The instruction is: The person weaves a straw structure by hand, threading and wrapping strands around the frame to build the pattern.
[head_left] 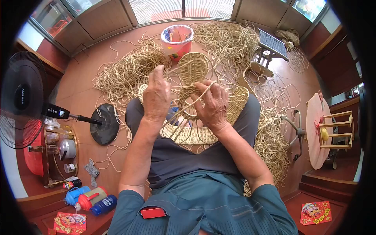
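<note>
A woven straw-cord piece [193,70] with several rounded, petal-like panels rests across my lap, partly covered by my hands. My left hand [156,98] is raised at its left side, fingers closed, and a straw cord [178,69] runs from it toward the upper panel. My right hand [212,103] is closed at the middle of the piece, thumb and fingers gripping where the cords cross. One cord passes diagonally over its fingers. Loose cord ends spread around the open centre. My fingers hide part of the weave.
Heaps of loose cord [133,66] lie on the floor ahead and to the right. A red bucket [177,49] with a liner stands ahead. To the left is a black fan [23,100] on a round base; to the right, an overturned wooden stool [333,129].
</note>
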Demonstrator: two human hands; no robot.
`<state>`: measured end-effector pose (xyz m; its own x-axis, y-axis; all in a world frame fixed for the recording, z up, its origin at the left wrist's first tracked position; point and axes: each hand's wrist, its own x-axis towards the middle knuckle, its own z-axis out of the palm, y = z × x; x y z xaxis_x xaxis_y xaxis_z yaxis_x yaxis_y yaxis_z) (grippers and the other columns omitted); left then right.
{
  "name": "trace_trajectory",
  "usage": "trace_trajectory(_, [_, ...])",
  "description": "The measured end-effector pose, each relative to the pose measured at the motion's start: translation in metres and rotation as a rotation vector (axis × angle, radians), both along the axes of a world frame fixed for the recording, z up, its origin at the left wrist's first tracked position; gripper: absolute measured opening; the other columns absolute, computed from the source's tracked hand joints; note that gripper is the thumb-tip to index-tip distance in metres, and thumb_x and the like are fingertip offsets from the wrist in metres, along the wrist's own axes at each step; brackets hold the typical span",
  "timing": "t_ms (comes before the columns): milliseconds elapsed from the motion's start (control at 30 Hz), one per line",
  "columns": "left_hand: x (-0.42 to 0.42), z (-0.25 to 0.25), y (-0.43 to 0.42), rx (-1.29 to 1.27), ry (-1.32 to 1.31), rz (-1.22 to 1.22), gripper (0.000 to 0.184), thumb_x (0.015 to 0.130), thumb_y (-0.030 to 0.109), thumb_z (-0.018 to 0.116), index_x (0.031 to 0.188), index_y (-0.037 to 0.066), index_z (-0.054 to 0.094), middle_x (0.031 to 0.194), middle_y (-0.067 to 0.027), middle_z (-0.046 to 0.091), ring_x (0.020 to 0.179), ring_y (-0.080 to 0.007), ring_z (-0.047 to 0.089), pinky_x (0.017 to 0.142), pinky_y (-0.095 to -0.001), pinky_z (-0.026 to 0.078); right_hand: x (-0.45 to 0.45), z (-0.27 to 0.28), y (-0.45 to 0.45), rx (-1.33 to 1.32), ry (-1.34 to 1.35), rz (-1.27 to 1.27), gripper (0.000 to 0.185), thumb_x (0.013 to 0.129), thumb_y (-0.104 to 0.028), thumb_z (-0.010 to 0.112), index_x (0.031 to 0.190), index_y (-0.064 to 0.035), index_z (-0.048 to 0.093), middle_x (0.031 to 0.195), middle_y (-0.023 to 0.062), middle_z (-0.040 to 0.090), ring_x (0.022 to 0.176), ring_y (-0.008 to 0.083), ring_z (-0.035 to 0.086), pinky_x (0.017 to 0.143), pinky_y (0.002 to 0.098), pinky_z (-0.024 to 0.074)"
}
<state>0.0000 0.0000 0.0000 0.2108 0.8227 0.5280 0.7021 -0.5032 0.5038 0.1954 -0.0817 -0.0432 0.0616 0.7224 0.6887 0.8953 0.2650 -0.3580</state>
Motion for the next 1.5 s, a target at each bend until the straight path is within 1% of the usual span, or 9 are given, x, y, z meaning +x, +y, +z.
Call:
trace_trajectory(300, [-0.020,0.012,0.023,0.048,-0.034,0.013,0.015,0.108,0.009,0.067,0.122,0.004,0.068,0.103,-0.0183,0.076,0.091,-0.0401,0.076,0.083,-0.0510,0.060,-0.011,0.001,0.001,-0.006,-0.126,0.051,0.048,0.099,-0.024,0.080,0.146,-0.0191,0.074,0.131,0.0037,0.066,0.107,0.0264,0.066,0.094,0.0451,0.0507])
trace_trajectory(467, [-0.004,0.047,0.044,-0.467,-0.500,-0.109,0.024,0.113,0.024,0.075,0.118,0.001,0.076,0.093,-0.0060,0.080,0.072,-0.0064,0.071,0.065,-0.0253,0.058,-0.018,0.006,0.002,-0.045,-0.128,0.031,0.052,0.098,-0.027,0.082,0.149,-0.0195,0.072,0.127,0.0054,0.065,0.105,0.0269,0.066,0.090,0.0461,0.0514])
trace_trajectory(700, [0.016,0.045,0.053,-0.421,-0.396,-0.269,0.031,0.111,0.023,0.078,0.134,0.002,0.074,0.099,-0.0084,0.082,0.090,-0.0141,0.077,0.081,-0.0315,0.064,-0.018,0.009,0.011,-0.057,-0.102,0.053,0.045,0.096,-0.030,0.083,0.139,-0.0193,0.072,0.119,0.0080,0.062,0.100,0.0298,0.065,0.087,0.0482,0.0508])
trace_trajectory(867, [0.002,0.015,0.058,-0.619,-0.228,-0.372,0.070,0.106,0.020,0.082,0.167,0.002,0.051,0.112,-0.0053,0.077,0.105,-0.0148,0.072,0.093,-0.0334,0.059,-0.021,0.009,0.014,-0.022,-0.048,0.051,0.040,0.095,-0.029,0.084,0.133,-0.0205,0.075,0.115,0.0081,0.061,0.097,0.0302,0.065,0.084,0.0478,0.0498])
trace_trajectory(1067, [-0.006,0.021,0.045,-0.573,-0.197,-0.388,0.063,0.098,0.020,0.081,0.157,0.009,0.063,0.099,-0.0083,0.078,0.091,-0.0234,0.076,0.089,-0.0432,0.061,-0.023,0.010,0.016,-0.008,-0.017,0.025,0.034,0.093,-0.029,0.087,0.124,-0.0195,0.078,0.114,0.0061,0.063,0.099,0.0285,0.066,0.086,0.0476,0.0492])
trace_trajectory(1167, [-0.012,0.021,0.032,-0.371,-0.035,-0.167,0.055,0.094,0.011,0.075,0.149,0.013,0.070,0.084,0.0000,0.065,0.086,-0.0159,0.066,0.085,-0.0391,0.057,-0.024,0.009,0.018,0.021,-0.030,0.020,0.032,0.092,-0.027,0.086,0.122,-0.0196,0.078,0.115,0.0049,0.063,0.098,0.0274,0.066,0.084,0.0473,0.0485])
trace_trajectory(1267, [-0.032,0.008,0.030,0.030,0.145,0.050,0.050,0.088,0.009,0.067,0.138,0.014,0.075,0.076,-0.0018,0.060,0.079,-0.0226,0.064,0.084,-0.0447,0.057,-0.029,0.010,0.022,0.064,-0.040,0.003,0.030,0.090,-0.021,0.084,0.120,-0.0189,0.078,0.115,0.0047,0.065,0.100,0.0271,0.066,0.085,0.0474,0.0487])
trace_trajectory(1367, [-0.042,0.012,0.016,0.035,0.167,0.116,0.049,0.087,0.004,0.066,0.134,0.015,0.075,0.086,-0.0054,0.068,0.092,-0.0288,0.067,0.099,-0.0478,0.054,-0.034,0.009,0.028,0.078,-0.008,0.010,0.032,0.088,-0.015,0.081,0.120,-0.0183,0.078,0.115,0.0044,0.065,0.100,0.0272,0.066,0.087,0.0470,0.0491])
trace_trajectory(1500, [-0.072,0.011,0.018,-0.020,0.059,0.165,0.039,0.085,0.004,0.069,0.123,0.008,0.079,0.083,-0.0035,0.059,0.079,-0.0226,0.063,0.081,-0.0408,0.056,-0.038,0.013,0.030,0.092,-0.001,0.004,0.038,0.086,-0.012,0.078,0.123,-0.0191,0.078,0.115,0.0039,0.066,0.100,0.0274,0.067,0.089,0.0475,0.0497])
